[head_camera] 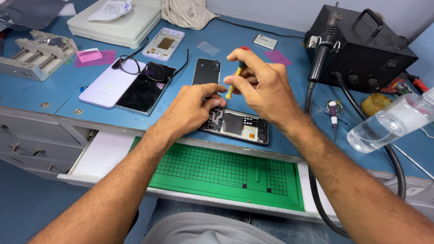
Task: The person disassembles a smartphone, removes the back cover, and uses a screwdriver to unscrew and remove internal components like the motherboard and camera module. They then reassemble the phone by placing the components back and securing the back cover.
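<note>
An opened phone (pixel 239 126) with its back off lies on the blue bench, its circuit board and shields exposed. My left hand (pixel 192 108) rests on the phone's upper left corner, fingers pressing it down. My right hand (pixel 260 86) grips a small yellow-handled screwdriver (pixel 235 77) with a red cap, held upright with its tip down at the phone's top edge. A black back cover (pixel 207 71) lies just behind the phone.
A lilac phone (pixel 106 88), a dark phone (pixel 142 92) and black eyeglasses (pixel 140 68) lie at the left. A black soldering station (pixel 361 49) and its handpiece stand at the right, beside a clear bottle (pixel 391 124). An open drawer holds a green grid mat (pixel 226 174).
</note>
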